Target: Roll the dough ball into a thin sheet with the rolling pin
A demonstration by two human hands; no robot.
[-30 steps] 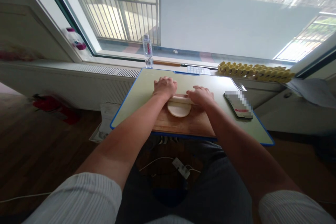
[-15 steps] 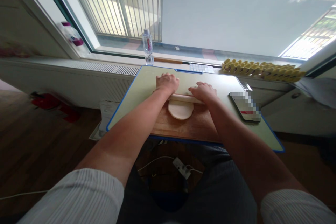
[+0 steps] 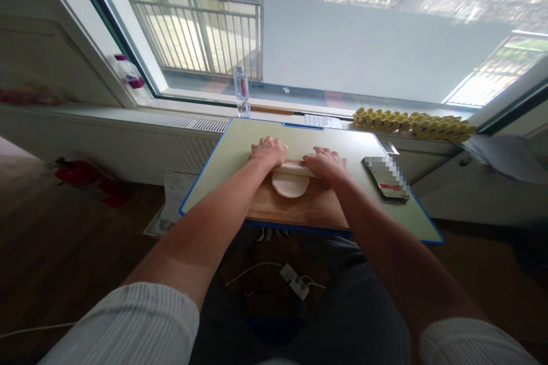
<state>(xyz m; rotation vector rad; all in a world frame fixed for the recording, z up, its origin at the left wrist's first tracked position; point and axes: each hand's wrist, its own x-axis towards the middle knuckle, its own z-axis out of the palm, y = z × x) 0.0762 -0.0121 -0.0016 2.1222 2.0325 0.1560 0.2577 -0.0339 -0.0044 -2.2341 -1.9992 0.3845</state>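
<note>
A pale rolling pin lies crosswise over a round, flat piece of dough. My left hand is closed over the pin's left end, fingers bent over its far side. At the other end, my right hand grips the pin in the same way, its palm low on the wood. The near part of the dough shows on my side of the pin; the far part is hidden beneath it. Under both is a brown wooden board at the near edge of a small blue-rimmed table.
A phone-like device with a blurred screen lies on the table's right. Beyond the far edge stand a clear bottle and yellow egg-carton-like trays by the window. A power strip lies below; a red fire extinguisher is at left.
The rolling pin and both hands have come slightly toward me over the dough, so less of its near part shows. The camera view has also shifted a little.
</note>
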